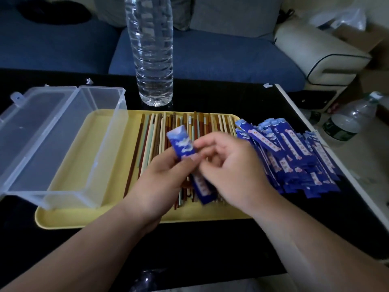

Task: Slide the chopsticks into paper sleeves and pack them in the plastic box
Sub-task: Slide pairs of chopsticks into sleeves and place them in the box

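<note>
My left hand [162, 178] and my right hand [229, 165] both pinch one blue paper sleeve [182, 144] above the tray, its open top end pointing up and away from me. Several loose chopsticks [155, 135] in brown, red, green and pale wood lie side by side on the yellow tray [69, 220]. A heap of blue paper sleeves [294, 152] lies at the tray's right edge. The clear plastic box [69, 144] stands with its lid folded back on the tray's left part, and nothing shows inside it.
A tall clear water bottle [151, 51] stands just behind the tray on the black table [221, 93]. The table's right edge runs diagonally, with smaller bottles [347, 121] on the floor beyond. A blue sofa [210, 53] lies behind the table.
</note>
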